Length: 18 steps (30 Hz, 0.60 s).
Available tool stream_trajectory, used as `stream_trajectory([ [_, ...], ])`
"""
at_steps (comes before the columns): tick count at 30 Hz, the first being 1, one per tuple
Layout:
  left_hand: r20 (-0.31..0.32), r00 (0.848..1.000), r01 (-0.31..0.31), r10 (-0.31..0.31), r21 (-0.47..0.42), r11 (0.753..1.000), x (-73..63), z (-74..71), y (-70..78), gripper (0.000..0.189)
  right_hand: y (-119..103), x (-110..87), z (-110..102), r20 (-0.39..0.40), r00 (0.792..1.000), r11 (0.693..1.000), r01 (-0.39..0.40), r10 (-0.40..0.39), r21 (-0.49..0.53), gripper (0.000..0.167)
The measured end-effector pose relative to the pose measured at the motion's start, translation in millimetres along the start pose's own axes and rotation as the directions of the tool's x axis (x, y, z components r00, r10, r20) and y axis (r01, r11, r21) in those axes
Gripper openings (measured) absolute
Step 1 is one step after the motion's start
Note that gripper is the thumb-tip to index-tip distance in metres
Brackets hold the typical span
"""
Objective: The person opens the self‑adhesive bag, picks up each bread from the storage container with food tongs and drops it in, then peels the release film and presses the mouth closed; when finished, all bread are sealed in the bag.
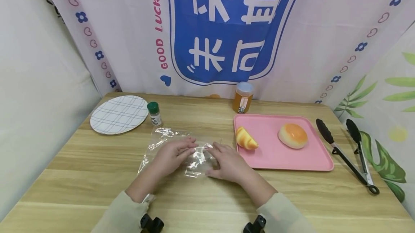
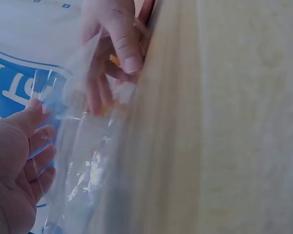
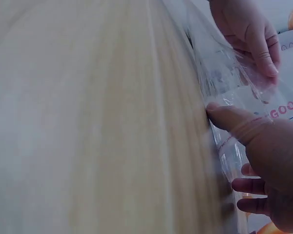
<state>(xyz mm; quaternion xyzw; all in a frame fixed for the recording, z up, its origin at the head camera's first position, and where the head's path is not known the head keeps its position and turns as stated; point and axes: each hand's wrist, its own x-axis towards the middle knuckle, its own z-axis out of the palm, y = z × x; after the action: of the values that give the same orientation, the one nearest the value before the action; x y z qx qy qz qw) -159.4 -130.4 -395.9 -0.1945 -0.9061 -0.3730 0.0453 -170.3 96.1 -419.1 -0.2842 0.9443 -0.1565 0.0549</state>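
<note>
A clear plastic bag (image 1: 198, 157) lies on the wooden table in front of the person, its film glossy and creased. My left hand (image 1: 172, 155) pinches the bag's film between thumb and fingertips, as the right wrist view also shows with that hand (image 3: 251, 36) at the far edge. From the other side, my right hand (image 1: 228, 162) touches the bag with thumb and fingers spread apart. Seen from the right wrist, the right thumb (image 3: 232, 119) lies along the film, with the other fingers straight below it.
To the right is a pink tray (image 1: 279, 161) holding a croissant-shaped bread (image 1: 246, 138) and a round bun (image 1: 293, 136). Tongs (image 1: 348, 159) lie beside it. Behind stand a honey-coloured jar (image 1: 242, 99), a green-capped shaker (image 1: 155, 115) and a checked plate (image 1: 118, 114).
</note>
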Motion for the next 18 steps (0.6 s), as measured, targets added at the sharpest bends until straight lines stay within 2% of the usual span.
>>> stream_trajectory([
  [7, -0.032, 0.995, -0.088, 0.090, 0.072, 0.994, 0.7, -7.7, 11.5, 0.020, -5, 0.7, -1, 0.004, 1.000, 0.998, 0.011, -0.011, -0.059, 0.086],
  [10, -0.046, 0.993, -0.103, 0.107, 0.084, 0.991, 0.2, -7.0, 12.1, 0.019, -6, -0.2, -2, 0.000, 1.000, 0.998, 0.004, -0.004, -0.063, 0.089],
  [13, -0.068, 0.994, -0.087, 0.091, 0.062, 0.994, -0.9, -3.2, 7.8, 0.017, -6, -2.0, -3, -0.026, 1.000, 1.000, -0.008, 0.007, -0.028, 0.089],
  [18, -0.078, 0.997, -0.021, 0.019, -0.024, 1.000, -3.7, 5.2, -2.8, 0.016, -4, -7.6, -8, -0.128, 0.991, 0.999, -0.024, 0.030, 0.047, 0.074],
])
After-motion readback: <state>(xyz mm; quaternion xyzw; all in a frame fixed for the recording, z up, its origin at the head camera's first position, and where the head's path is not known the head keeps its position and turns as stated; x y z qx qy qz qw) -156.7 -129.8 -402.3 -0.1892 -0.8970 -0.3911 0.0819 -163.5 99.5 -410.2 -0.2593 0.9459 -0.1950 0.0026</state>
